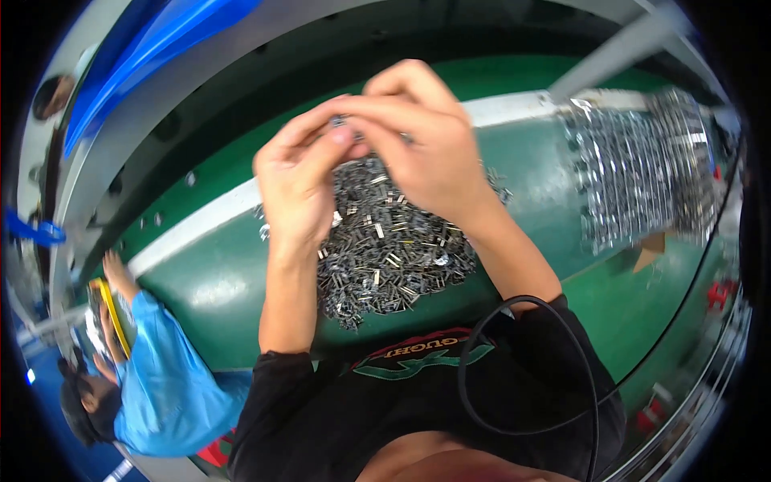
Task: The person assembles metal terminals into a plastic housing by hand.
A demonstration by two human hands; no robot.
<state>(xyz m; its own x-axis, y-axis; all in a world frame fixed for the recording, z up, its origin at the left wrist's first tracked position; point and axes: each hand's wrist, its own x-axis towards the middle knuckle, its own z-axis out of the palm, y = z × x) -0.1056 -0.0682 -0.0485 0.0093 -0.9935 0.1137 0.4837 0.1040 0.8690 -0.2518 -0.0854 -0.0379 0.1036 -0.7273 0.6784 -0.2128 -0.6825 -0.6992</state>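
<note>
Both my hands are raised together over a large heap of small metal parts [393, 257] on a green tabletop [221, 289]. Between the thumb and forefinger of my left hand [299, 173] shows a small dark metal part [338, 121]. My right hand [430, 136] is closed too, its thumb and forefinger reaching to the same spot and touching the left fingertips. Motion blurs the fingers, and most of the part is covered by them. Grey and silver pieces with a few yellowish ones make up the heap.
Stacked clear plastic trays [634, 177] stand on the right side of the table. A white rail [197, 225] edges its far side. At left, a co-worker in a blue smock [173, 394] handles a yellow-edged tray [116, 321]. A black cable [474, 394] loops by my right arm.
</note>
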